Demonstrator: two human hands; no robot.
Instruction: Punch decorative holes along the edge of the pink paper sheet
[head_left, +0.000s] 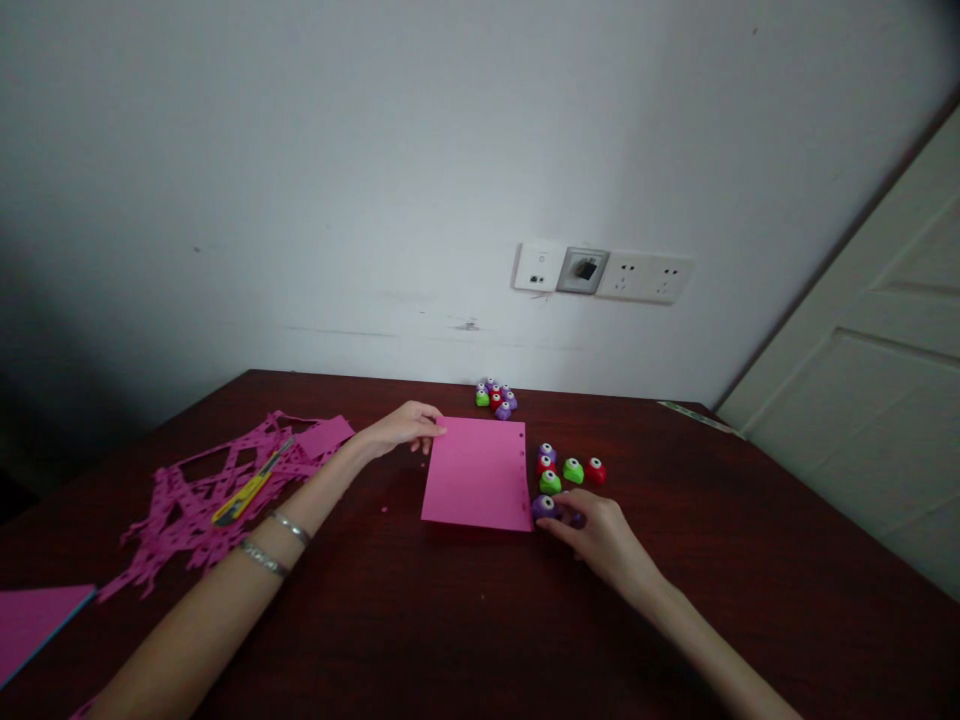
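Note:
A sheet of pink paper [476,470] lies on the dark table, with small punched holes down its right edge. My left hand [411,428] is closed on the sheet's upper left corner, thumb on top. At the lower right edge of the paper, my right hand [596,530] pinches a purple craft punch [545,507] between thumb and fingers. Another purple piece shows partly behind those fingers. Just above stand a green craft punch [550,482], a red one [546,465] and a purple one [547,452] along the paper. A second green punch [573,470] and red punch [596,471] sit to their right.
Several more small punches [496,397] cluster near the wall. On the left, a yellow utility knife [251,485] rests on pink paper scraps [180,510]. Pink sheets [37,625] lie at the lower left. Wall sockets [645,277] and a white door [892,330] stand behind the table [450,620].

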